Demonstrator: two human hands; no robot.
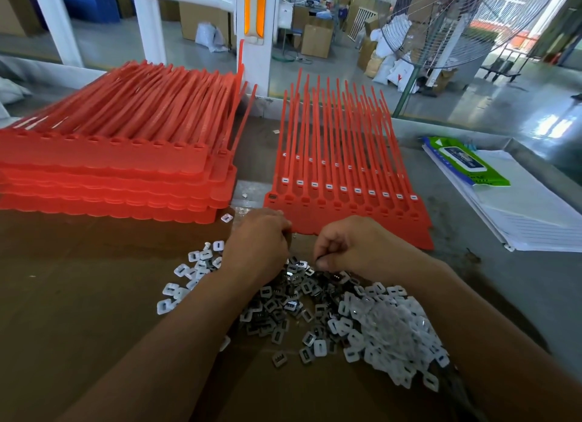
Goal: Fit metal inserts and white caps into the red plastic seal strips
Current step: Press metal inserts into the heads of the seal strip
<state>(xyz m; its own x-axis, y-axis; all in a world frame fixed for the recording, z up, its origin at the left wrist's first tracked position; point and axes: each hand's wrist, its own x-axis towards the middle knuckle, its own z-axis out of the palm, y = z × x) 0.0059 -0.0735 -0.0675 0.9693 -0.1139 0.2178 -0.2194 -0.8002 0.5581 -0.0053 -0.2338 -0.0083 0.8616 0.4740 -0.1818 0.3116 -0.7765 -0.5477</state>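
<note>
A sheet of joined red seal strips [346, 207] lies in front of me, with white caps fitted in most of its sockets and a dark metal insert showing in the leftmost one. Below it spreads a pile of dark metal inserts [289, 299] mixed with white caps [390, 333]. My left hand [256, 242] has curled fingers at the sheet's near left corner; what it holds is hidden. My right hand [349, 245] hovers over the pile and pinches a small dark piece, seemingly a metal insert, between thumb and fingers.
A tall stack of red seal strip sheets [110, 163] stands at the left. More white caps [189, 273] lie left of my left wrist. A green wipes pack [466, 160] rests on white papers [529, 214] at the right. A fan stands beyond the table.
</note>
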